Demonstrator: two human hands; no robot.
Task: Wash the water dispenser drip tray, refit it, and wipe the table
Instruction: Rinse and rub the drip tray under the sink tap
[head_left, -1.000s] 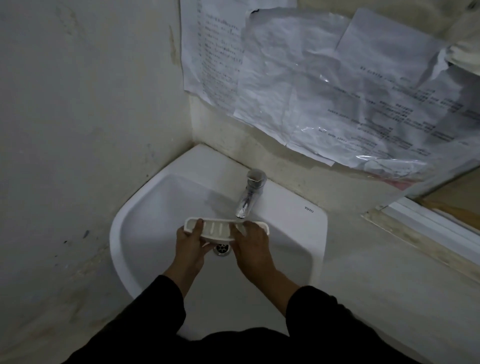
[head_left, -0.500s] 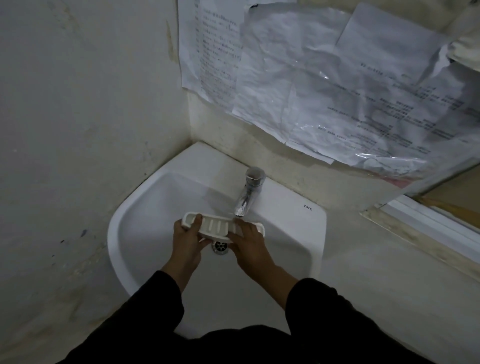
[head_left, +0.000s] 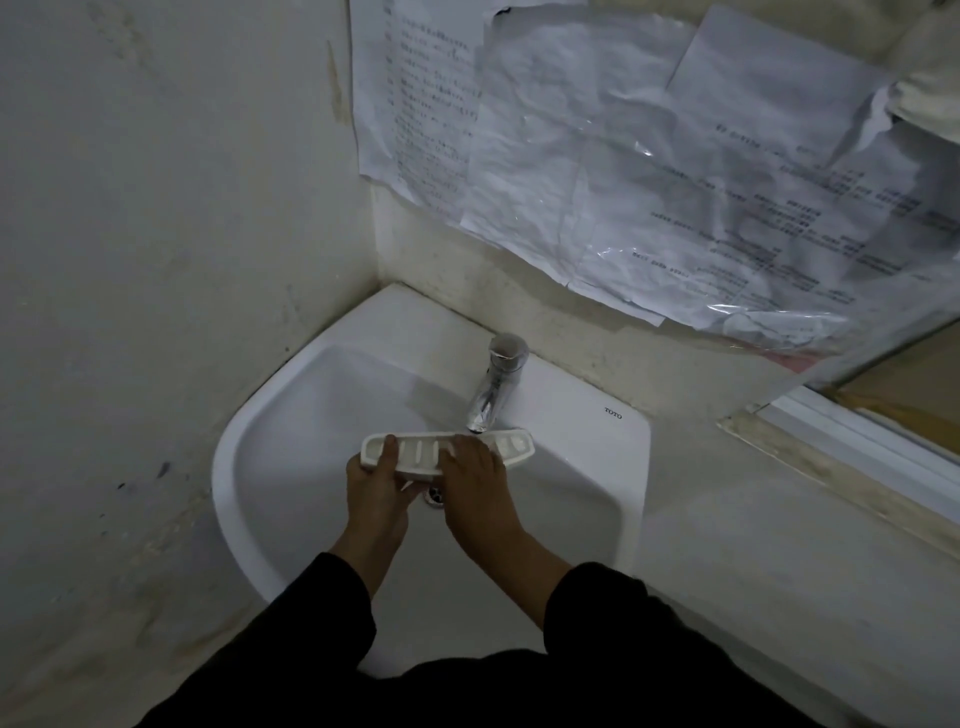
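A white slotted drip tray (head_left: 511, 447) hangs over the white sink (head_left: 291, 395), just under the spout of the chrome tap (head_left: 493, 387). My left hand (head_left: 376, 480) grips the tray's left end, thumb on top. My right hand (head_left: 475, 470) lies over the tray's middle with its fingers on the top face; the tray's right end sticks out past it. Whether water runs from the tap cannot be made out.
The sink sits in a wall corner, with the drain (head_left: 434, 495) below the hands. Crumpled printed sheets under plastic (head_left: 649, 171) hang on the wall above. A pale counter (head_left: 779, 545) extends right toward a window frame (head_left: 857, 441).
The tray has levelled out and shifted slightly right under the spout. My right hand has slid left from the tray's right end to its middle.
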